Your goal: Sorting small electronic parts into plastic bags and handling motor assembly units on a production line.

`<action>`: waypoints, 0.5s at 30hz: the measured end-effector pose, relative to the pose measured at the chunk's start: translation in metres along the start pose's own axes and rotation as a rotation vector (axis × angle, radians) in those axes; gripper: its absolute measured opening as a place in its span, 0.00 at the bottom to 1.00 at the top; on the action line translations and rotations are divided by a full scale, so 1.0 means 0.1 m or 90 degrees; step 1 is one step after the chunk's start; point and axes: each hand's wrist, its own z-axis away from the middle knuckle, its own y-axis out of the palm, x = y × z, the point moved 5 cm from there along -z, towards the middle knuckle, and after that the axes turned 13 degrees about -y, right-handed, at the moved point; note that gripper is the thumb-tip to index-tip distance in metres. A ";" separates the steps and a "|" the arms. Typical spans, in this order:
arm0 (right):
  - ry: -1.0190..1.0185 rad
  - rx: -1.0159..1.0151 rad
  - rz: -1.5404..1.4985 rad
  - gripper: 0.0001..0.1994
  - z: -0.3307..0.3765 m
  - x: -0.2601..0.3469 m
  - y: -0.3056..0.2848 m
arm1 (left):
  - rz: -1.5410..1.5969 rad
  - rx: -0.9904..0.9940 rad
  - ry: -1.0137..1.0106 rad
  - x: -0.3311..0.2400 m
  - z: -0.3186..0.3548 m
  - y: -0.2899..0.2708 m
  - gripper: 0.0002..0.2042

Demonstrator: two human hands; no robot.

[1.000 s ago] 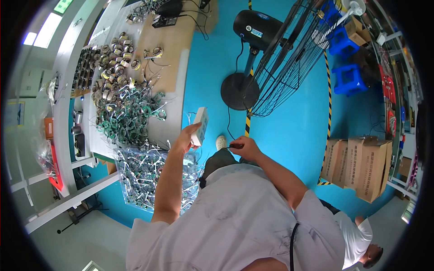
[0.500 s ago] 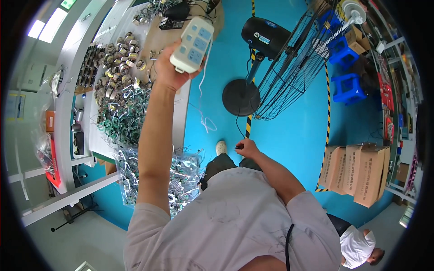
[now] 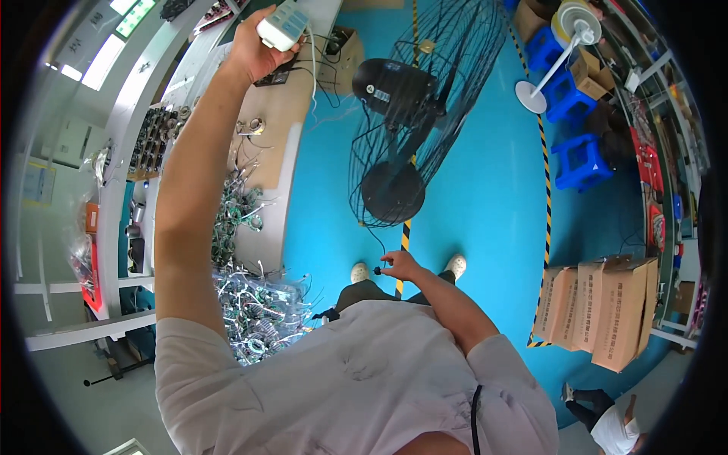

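Out over the workbench at the upper left, my left hand [image 3: 256,51] is closed round a white power strip [image 3: 282,26] with pale blue socket panels. A white cord hangs from the strip. Near my body, my right hand [image 3: 401,265] pinches a thin black power cord [image 3: 381,250], its dark plug [image 3: 377,271] hanging beside the fingers. The cord runs up toward the round base [image 3: 392,192] of a large black floor fan [image 3: 396,87], which stands on the blue floor ahead of me.
Wire bundles and metal motor parts crowd the workbench [image 3: 282,163]; a clear bag of wired parts [image 3: 262,315] sits below. Cardboard boxes [image 3: 595,311], blue stools [image 3: 582,161] and a white fan [image 3: 580,34] line the right. Another person [image 3: 610,425] is at lower right.
My left hand has carried the power strip up and left, farther over the bench. My right hand has shifted slightly down and left with the cord. The floor fan appears further left in view.
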 end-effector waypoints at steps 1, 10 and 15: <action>-0.003 -0.003 -0.045 0.22 0.16 -0.12 -0.20 | -0.021 -0.004 -0.002 0.00 -0.11 0.08 0.26; 0.231 -0.202 -0.405 0.14 3.11 -2.69 -2.48 | 0.009 -0.244 -0.003 -0.46 -0.75 0.95 0.19; 0.448 -0.367 -0.354 0.12 4.91 -3.65 -3.47 | 0.041 -0.261 -0.044 -0.91 -1.24 1.40 0.20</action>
